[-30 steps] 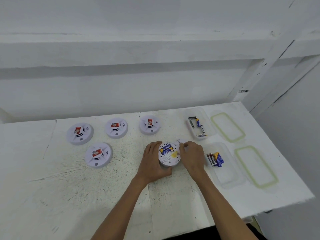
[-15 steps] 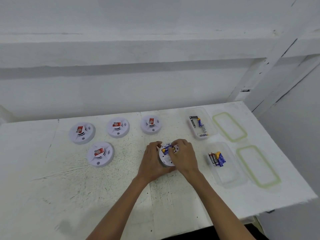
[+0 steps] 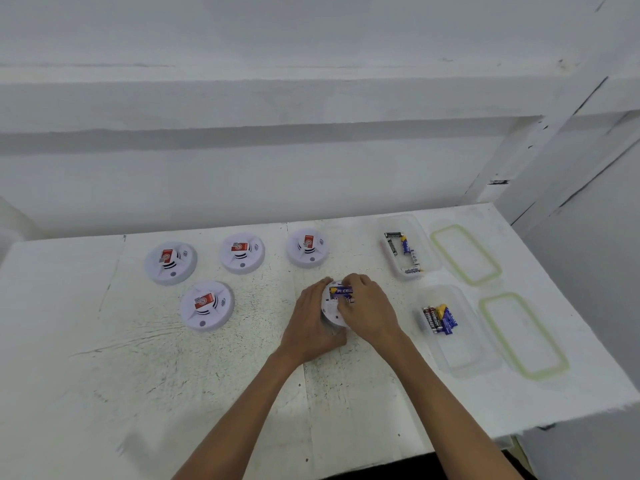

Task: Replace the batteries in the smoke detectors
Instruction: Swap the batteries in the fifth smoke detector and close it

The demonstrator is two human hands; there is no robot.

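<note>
Ok so, going left to right on my white scuffed worktop (image 3: 173,375): four smoke detectors sit face up with red stickers on them. There's the far-left detector (image 3: 170,262), the front detector (image 3: 207,305) a bit nearer me, the middle detector (image 3: 242,252), and the back detector (image 3: 307,247) just past my hands. Right of those, about mid-worktop, is the flipped detector (image 3: 330,311), back side up and sitting on the surface between my two hands. My left grip (image 3: 311,323) is wrapped round its left edge, fingers curled on the rim. A blue-and-yellow battery (image 3: 341,291) lies across the top of its back. My right grip (image 3: 372,311) comes over from the right and pinches that battery, fingers curled above it and thumb below. I can't tell if it's fully seated, my fingers cover the end. Further right, well apart from my hands, there's the far tub (image 3: 424,244) with a few loose cells (image 3: 398,244) in it. The near tub (image 3: 460,348) has a bunch of batteries (image 3: 440,318) at its far end. Beside each tub lies a clear lid with a green seal, the far lid (image 3: 464,254) and the near lid (image 3: 523,336).
</note>
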